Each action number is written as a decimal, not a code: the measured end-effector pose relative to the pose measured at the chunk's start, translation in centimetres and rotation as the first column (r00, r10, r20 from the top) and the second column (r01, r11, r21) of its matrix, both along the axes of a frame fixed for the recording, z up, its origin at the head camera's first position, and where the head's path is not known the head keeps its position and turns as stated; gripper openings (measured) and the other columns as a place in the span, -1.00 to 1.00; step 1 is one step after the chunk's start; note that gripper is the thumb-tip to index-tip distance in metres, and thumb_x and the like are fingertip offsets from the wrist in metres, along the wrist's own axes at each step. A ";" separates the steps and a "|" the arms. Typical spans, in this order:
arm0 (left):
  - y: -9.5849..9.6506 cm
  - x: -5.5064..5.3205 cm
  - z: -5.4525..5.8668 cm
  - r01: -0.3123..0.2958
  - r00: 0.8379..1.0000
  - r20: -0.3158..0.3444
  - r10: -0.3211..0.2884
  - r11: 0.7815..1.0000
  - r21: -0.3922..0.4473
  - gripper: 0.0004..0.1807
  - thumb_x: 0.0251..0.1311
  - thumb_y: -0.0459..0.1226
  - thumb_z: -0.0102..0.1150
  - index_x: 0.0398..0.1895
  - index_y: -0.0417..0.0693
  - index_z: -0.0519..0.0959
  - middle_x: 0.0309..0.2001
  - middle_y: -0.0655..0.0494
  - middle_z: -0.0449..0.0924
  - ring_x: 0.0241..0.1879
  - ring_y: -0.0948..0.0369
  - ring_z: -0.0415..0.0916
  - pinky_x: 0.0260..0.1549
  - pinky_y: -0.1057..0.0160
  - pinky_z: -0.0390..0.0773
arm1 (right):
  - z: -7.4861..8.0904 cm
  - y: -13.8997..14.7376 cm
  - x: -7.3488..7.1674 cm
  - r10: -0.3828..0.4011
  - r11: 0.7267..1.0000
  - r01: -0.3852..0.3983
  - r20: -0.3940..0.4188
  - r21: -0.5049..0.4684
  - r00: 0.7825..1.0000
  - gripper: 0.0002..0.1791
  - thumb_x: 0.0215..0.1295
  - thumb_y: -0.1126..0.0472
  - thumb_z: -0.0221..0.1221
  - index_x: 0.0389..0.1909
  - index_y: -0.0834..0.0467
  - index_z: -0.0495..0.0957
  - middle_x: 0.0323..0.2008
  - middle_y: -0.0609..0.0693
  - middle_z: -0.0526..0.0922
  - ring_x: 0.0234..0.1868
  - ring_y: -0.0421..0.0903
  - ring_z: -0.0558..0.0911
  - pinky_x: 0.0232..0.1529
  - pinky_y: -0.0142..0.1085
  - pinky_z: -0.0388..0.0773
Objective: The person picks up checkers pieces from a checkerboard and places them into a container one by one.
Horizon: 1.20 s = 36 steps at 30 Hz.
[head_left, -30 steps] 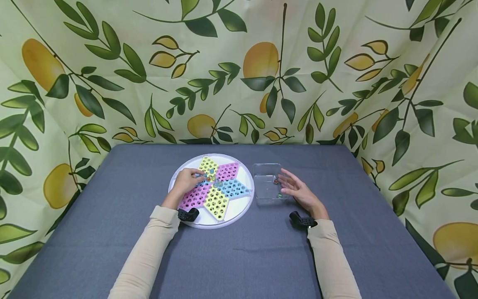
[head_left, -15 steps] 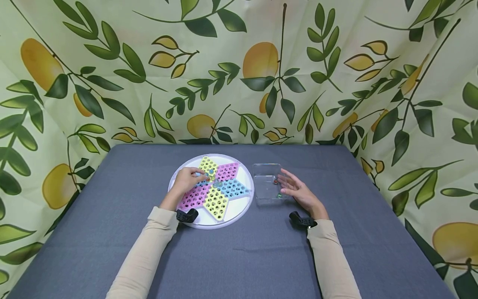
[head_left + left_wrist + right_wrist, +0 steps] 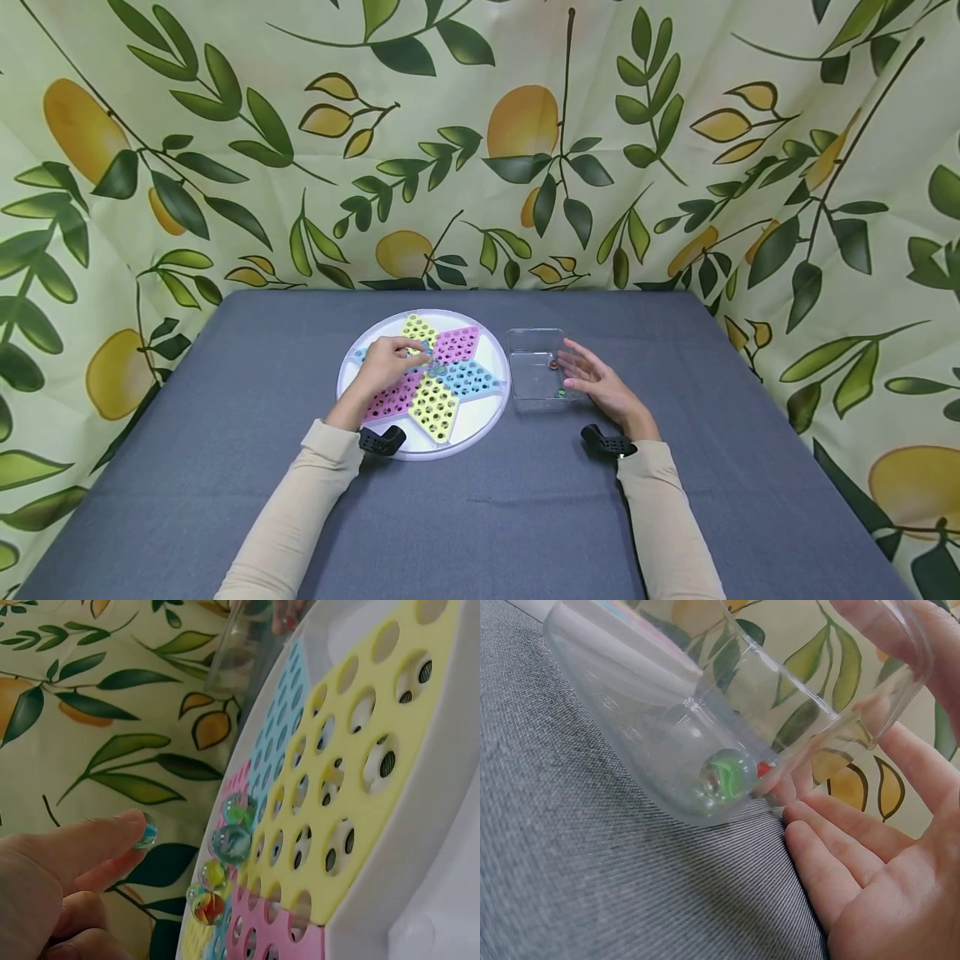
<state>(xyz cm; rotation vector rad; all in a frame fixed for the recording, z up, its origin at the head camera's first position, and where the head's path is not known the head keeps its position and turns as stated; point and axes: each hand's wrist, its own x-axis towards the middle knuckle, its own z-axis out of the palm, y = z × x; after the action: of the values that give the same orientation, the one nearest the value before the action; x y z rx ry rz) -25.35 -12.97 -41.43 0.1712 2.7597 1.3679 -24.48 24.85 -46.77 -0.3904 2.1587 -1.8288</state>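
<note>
"What's held?"

"The right hand [image 3: 606, 387] is loose by the box [image 3: 531, 383], gripping nothing, fingers against or just beside its wall. The left hand [image 3: 386, 364] pinches a blue marble [image 3: 148, 832] over the board [image 3: 480, 423]."

"How best to seat it?"

"I'd lower it squarely over a hole [image 3: 382, 763], clear of the other marbles [image 3: 230, 844], releasing only once it settles."

"And the count?"

"One board, four marbles plain on it, perhaps a fifth behind the orange marble [image 3: 207, 908]; one pinched; one box with two, a green marble [image 3: 730, 776] and a red marble [image 3: 763, 769]; one leafy curtain [image 3: 450, 183] behind."
</note>
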 end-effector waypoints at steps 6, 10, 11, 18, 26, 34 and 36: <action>0.6 0.4 0.1 0.016 1.000 0.003 -0.016 1.000 0.008 -0.67 0.18 -0.19 0.27 -0.04 -0.18 0.65 -0.79 0.29 0.02 -0.72 0.35 -0.04 -0.69 0.43 0.07 | -0.1 0.1 0.1 -0.005 1.000 0.006 0.017 -0.014 1.000 -0.12 0.30 0.36 0.14 0.53 0.07 -0.12 0.51 0.27 0.03 0.54 0.21 0.03 0.45 0.03 0.00; 1.2 0.7 0.4 0.029 1.000 0.007 -0.030 0.999 0.027 -0.66 0.18 -0.18 0.27 -0.03 -0.16 0.65 -0.78 0.32 0.02 -0.72 0.36 -0.02 -0.69 0.44 0.08 | -0.2 0.1 0.1 0.001 1.000 -0.001 0.007 -0.011 1.000 -0.12 0.31 0.35 0.14 0.53 0.07 -0.13 0.51 0.27 0.03 0.53 0.22 0.03 0.44 0.05 0.00; 1.3 0.8 0.5 0.034 0.999 0.011 -0.035 0.999 0.040 -0.66 0.18 -0.18 0.27 -0.03 -0.16 0.65 -0.78 0.32 0.02 -0.72 0.37 -0.01 -0.70 0.45 0.09 | -0.2 0.2 0.1 0.001 1.000 -0.001 0.005 -0.008 1.000 -0.12 0.31 0.34 0.14 0.53 0.07 -0.13 0.51 0.27 0.03 0.53 0.23 0.03 0.44 0.05 0.00; 2.3 1.3 0.9 0.076 0.996 0.029 -0.079 0.992 0.102 -0.66 0.18 -0.18 0.28 -0.02 -0.15 0.65 -0.77 0.30 0.03 -0.73 0.36 0.03 -0.72 0.45 0.09 | -0.2 0.3 0.1 0.001 1.000 -0.001 0.002 -0.006 1.000 -0.12 0.31 0.34 0.14 0.53 0.07 -0.13 0.50 0.27 0.03 0.53 0.23 0.02 0.46 0.06 -0.01; 3.8 1.7 0.9 0.088 0.996 -0.004 -0.088 0.988 0.126 -0.70 0.14 -0.21 0.31 -0.08 -0.17 0.67 -0.77 0.32 0.07 -0.70 0.36 -0.02 -0.69 0.46 0.05 | -0.2 0.2 0.0 -0.002 1.000 0.002 0.002 0.003 1.000 -0.14 0.33 0.35 0.11 0.53 0.10 -0.14 0.50 0.30 0.02 0.53 0.26 0.00 0.47 0.14 -0.05; 5.1 2.2 0.5 0.131 0.991 -0.011 -0.131 0.979 0.157 -0.72 0.14 -0.23 0.31 -0.10 -0.15 0.68 -0.77 0.29 0.02 -0.70 0.36 -0.04 -0.69 0.46 0.03 | 0.0 0.1 0.0 0.000 1.000 0.000 0.003 0.010 1.000 -0.14 0.33 0.35 0.10 0.53 0.10 -0.15 0.50 0.33 0.01 0.53 0.28 0.00 0.47 0.17 -0.06; 5.5 2.3 0.4 0.149 0.989 -0.030 -0.146 0.977 0.152 -0.73 0.13 -0.24 0.32 -0.11 -0.16 0.69 -0.77 0.30 0.01 -0.71 0.36 -0.05 -0.70 0.47 0.02 | 0.0 0.1 0.0 0.005 1.000 -0.005 0.001 0.009 1.000 -0.14 0.33 0.35 0.11 0.53 0.10 -0.16 0.50 0.32 0.00 0.53 0.28 0.00 0.46 0.15 -0.04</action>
<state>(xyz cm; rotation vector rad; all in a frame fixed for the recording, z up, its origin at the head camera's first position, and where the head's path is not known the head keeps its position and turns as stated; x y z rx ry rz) -23.03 -7.50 -41.00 0.3891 2.5948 1.5450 -24.44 24.94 -46.74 -0.3925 2.1628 -1.8157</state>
